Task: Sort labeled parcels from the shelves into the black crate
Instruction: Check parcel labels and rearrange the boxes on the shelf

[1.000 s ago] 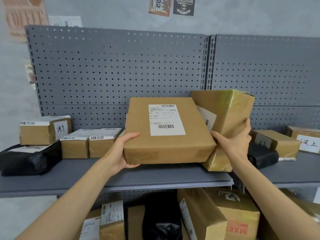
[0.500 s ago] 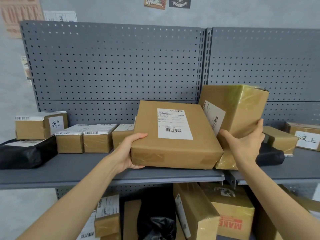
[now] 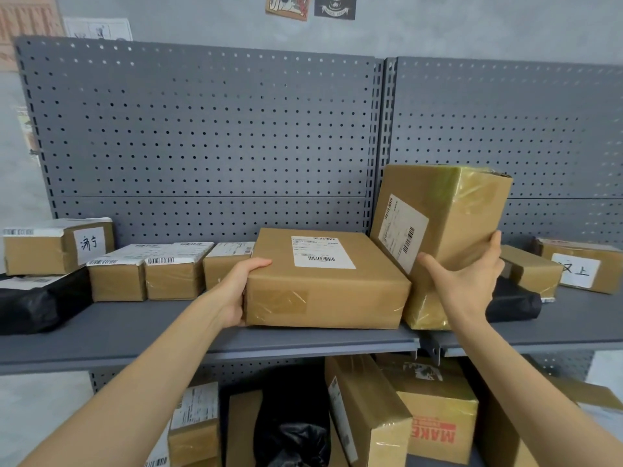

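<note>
Flat labeled parcel (image 3: 325, 281) on gray shelf (image 3: 135, 328), left end gripped by left hand (image 3: 237, 293); tall taped box (image 3: 441, 230) tilted beside it, clasped in right hand (image 3: 467, 284).

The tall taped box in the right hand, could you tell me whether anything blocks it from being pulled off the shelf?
Nothing visible does. The right hand grips the tall taped box, tilted at the shelf front. The flat box, held by the left hand, sits close beside it, not in front. The black crate is out of view.
</note>
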